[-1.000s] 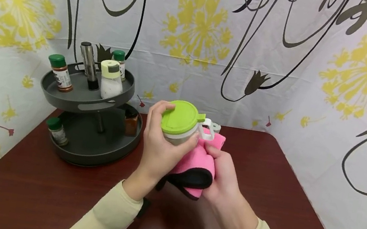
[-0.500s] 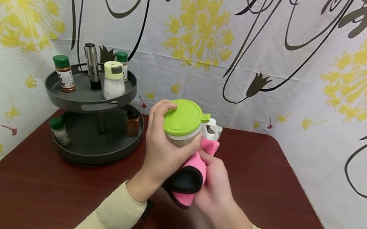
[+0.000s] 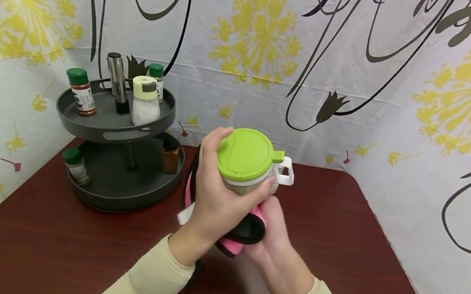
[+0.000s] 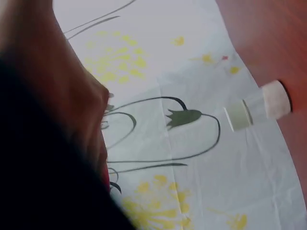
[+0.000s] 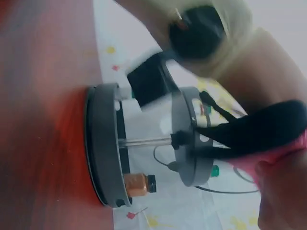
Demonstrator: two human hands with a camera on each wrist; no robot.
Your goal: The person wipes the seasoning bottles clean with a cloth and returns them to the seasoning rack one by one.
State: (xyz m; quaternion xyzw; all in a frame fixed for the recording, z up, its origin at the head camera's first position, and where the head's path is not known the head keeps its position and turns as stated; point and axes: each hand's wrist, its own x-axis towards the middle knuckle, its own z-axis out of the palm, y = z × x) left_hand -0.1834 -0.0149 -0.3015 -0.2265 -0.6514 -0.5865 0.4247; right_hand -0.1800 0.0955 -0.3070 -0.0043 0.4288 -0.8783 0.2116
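Note:
My left hand (image 3: 218, 198) grips a lidded container (image 3: 245, 156) with a round lime-green lid and a white loop handle on its right side. The fingers lie over the far left of the lid, and the thumb presses the near side. Just below, my right hand (image 3: 270, 233) holds a pink cloth (image 3: 231, 246) with black edging against the container's lower part. Some of the cloth shows left of the left hand, with a white tag. In the right wrist view, the pink cloth (image 5: 247, 165) and black edging lie beside the right hand (image 5: 283, 191). The container's underside is hidden.
A two-tier dark grey turntable (image 3: 111, 136) stands at the left, carrying several spice bottles, a salt shaker (image 3: 146, 103) and a steel cylinder (image 3: 117, 81). A small pale-capped jar (image 4: 259, 109) stands on the red-brown table (image 3: 337, 264). Patterned fabric (image 3: 363, 85) surrounds the table.
The container has moved slightly right in the left hand. The right hand has drawn the pink cloth lower and behind it, with part now showing at the left; the small jar behind is now hidden.

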